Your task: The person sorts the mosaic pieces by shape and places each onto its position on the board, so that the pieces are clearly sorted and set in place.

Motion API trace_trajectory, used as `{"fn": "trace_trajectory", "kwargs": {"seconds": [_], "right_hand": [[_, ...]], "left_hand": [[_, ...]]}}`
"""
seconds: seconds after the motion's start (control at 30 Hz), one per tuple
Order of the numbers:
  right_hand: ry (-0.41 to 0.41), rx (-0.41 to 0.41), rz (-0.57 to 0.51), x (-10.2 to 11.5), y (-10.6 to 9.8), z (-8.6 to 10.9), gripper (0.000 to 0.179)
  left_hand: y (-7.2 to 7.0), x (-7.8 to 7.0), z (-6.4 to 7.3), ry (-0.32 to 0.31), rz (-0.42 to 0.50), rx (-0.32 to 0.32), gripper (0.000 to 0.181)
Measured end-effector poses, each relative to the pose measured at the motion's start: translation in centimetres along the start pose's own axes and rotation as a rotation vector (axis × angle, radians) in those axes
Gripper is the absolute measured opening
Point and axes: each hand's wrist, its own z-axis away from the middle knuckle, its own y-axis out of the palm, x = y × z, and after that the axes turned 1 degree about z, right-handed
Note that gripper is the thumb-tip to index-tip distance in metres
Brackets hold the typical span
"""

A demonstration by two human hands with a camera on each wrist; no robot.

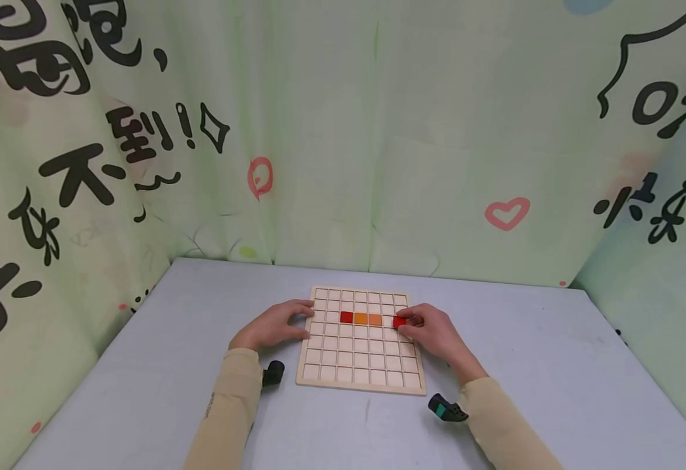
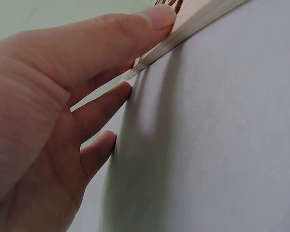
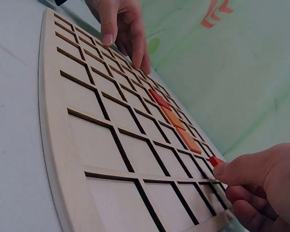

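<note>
At the middle of a pale table [image 1: 143, 398], one wooden board [image 1: 361, 390], seven columns by seven rows of square slots. Three tiles side by side in the third row from far: one red tile [image 1: 346, 317], then two orange tiles [image 1: 361, 318] to its right. One second red tile [image 1: 399, 322] pinched between thumb and fingers of the right hand [image 1: 435, 331], over the board's right side, one uncovered slot away from the nearest orange; contact with the board too hidden to tell. Left hand [image 1: 275, 324] loosely spread, fingers extended, touching only the board's left edge. Far board edge near the table's far edge; left and right table edges well apart, with broad room on both sides.
</note>
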Motion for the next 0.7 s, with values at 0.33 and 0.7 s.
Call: {"fn": "trace_trajectory", "kwargs": {"seconds": [0.33,0.7], "right_hand": [[-0.046,0.007,0.008,0.2,0.5,-0.9,0.027],[-0.070,0.035,0.035,0.3,1.0,-1.7,0.026]], "left_hand": [[0.0,-0.2,0.1,-0.028,0.007,0.000,0.042],[0.1,-0.1,0.0,-0.019,0.009,-0.001,0.041]]}}
